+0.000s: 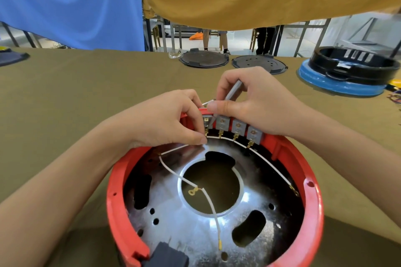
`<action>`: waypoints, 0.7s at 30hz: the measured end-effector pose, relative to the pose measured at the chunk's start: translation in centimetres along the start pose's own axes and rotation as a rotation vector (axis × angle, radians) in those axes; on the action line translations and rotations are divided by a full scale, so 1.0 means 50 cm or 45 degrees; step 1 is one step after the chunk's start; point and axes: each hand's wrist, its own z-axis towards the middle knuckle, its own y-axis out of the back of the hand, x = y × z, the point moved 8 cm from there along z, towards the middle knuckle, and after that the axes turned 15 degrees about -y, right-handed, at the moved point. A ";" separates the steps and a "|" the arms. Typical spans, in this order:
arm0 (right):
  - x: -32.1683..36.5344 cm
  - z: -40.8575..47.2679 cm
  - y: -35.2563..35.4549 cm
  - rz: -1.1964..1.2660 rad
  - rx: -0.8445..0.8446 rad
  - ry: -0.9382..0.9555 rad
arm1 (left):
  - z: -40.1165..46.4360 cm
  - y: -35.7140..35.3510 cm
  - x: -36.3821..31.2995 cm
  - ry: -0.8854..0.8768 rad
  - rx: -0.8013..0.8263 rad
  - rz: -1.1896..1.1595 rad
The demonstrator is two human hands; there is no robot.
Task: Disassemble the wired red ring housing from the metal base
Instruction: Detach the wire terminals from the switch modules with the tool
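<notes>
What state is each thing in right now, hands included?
Left hand: pinching the leftmost grey switch.
Right hand: holding a grey tool, tip at the switches.
Red ring housing: still seated around the metal base.
White wire: loose over the base.

I see an olive cloth-covered table (86, 97) carrying the red ring housing (312, 201) nearest me, two dark round lids (204, 59) (259, 64) at the far edge, and a black ring on a blue base (338, 86) far right.

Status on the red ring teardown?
Left hand pinching leftmost switch block; right hand holding grey tool. Red ring housing still on metal base, wires attached.
</notes>
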 end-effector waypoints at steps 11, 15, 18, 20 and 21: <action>-0.015 0.022 -0.004 0.083 0.247 -0.221 | 0.002 -0.001 0.003 0.002 0.012 0.007; -0.011 0.016 -0.002 0.073 0.192 -0.173 | 0.000 0.000 0.004 0.019 0.001 0.022; -0.006 -0.016 0.022 0.033 -0.018 -0.031 | 0.001 0.000 0.004 0.009 -0.002 0.067; -0.006 -0.046 0.038 0.053 -0.114 0.028 | 0.001 0.001 0.004 0.004 -0.014 0.100; -0.007 -0.060 0.041 0.085 -0.129 0.043 | 0.000 0.003 0.005 0.005 -0.023 0.117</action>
